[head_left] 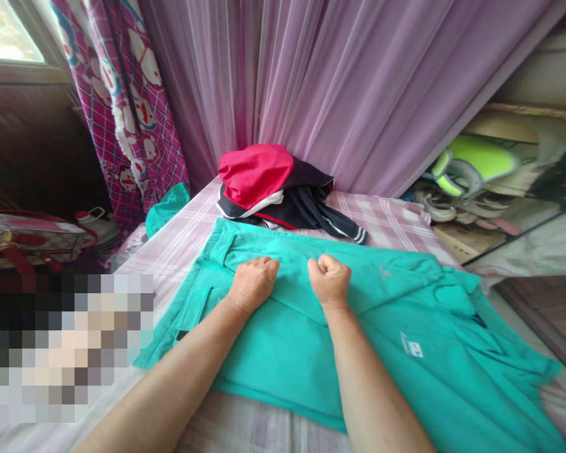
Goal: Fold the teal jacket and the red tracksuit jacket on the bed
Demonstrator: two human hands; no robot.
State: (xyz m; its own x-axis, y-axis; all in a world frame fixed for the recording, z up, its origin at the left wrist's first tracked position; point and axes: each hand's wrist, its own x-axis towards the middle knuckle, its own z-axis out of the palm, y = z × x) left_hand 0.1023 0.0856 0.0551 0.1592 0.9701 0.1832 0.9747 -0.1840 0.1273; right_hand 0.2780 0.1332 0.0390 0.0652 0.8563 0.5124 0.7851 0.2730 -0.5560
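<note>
A teal jacket (283,352) lies spread and partly folded over the bed, with tabbed cuffs at its left end and a small white logo on the right part. My left hand (255,283) is closed, knuckles up, against the upper middle of the jacket. A short gap to the right, my right hand (330,280) makes a fist with the thumb side up, over the same cloth. Whether either fist pinches fabric is hidden. Just beyond the jacket's far edge, a red, black and white garment (259,176) sits in a crumpled heap.
A plaid sheet (382,214) covers the bed beneath the clothes. Purple curtains (311,94) hang behind it. Shoes (438,204) and a lime-green item (485,157) fill a rack at right. At left are a handbag (33,239), a teal cloth (167,211) and a pixelated patch.
</note>
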